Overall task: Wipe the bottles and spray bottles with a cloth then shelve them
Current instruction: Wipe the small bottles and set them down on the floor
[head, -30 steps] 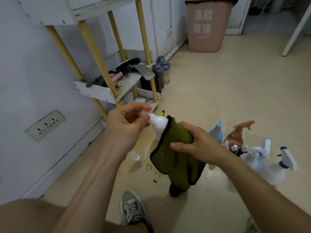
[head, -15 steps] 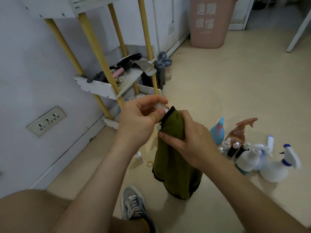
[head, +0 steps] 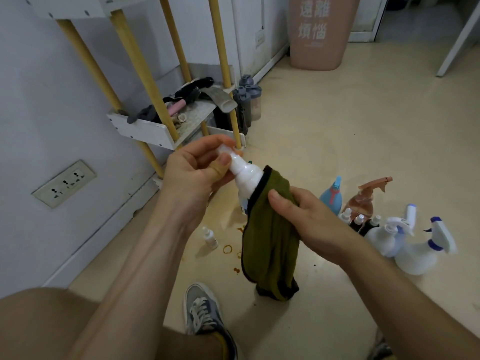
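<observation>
left grip [head: 197, 172] pinches the cap end of a small white spray bottle [head: 245, 176], held in the air between both grips. right grip [head: 304, 219] is closed round the green cloth [head: 270, 240] wrapped over the bottle's body; cloth tail hangs below. bottle looks light, smooth plastic, probably slippery; the neck beside the left grip seems the surest hold. other spray bottles [head: 415, 255] stand on the floor [head: 337, 113] beyond the right grip.

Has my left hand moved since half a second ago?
Yes. The left hand has shifted left and slightly up, toward the shelf's lower tray, drawing the white bottle further out of the green cloth.
</observation>
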